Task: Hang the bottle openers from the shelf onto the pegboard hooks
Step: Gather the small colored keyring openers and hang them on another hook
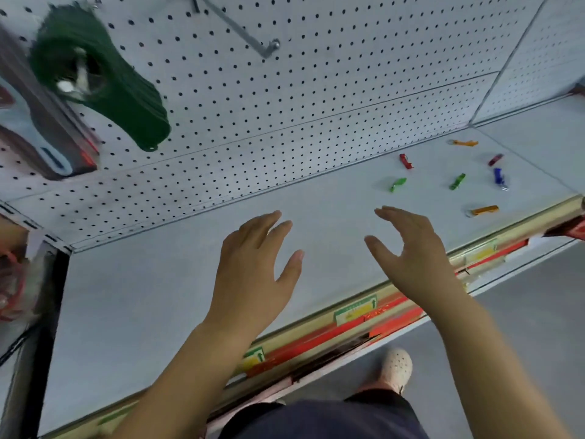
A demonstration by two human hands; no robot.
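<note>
Several small coloured bottle openers lie scattered at the far right of the grey shelf (158, 296): a red one (405, 161), two green ones (397, 184) (457, 181), a blue one (499, 178), two orange ones (464, 142) (483, 210) and a dark red one (495, 160). An empty metal hook (240, 30) sticks out of the white pegboard (285, 90) above. My left hand (253, 270) and my right hand (411, 251) hover over the shelf's middle, both open and holding nothing, left of the openers.
A stack of green items (104, 77) hangs on a hook at the upper left, next to grey and red packaged goods (41, 122). Price labels run along the shelf's front edge (354, 315). The floor and my shoe (397, 369) show below.
</note>
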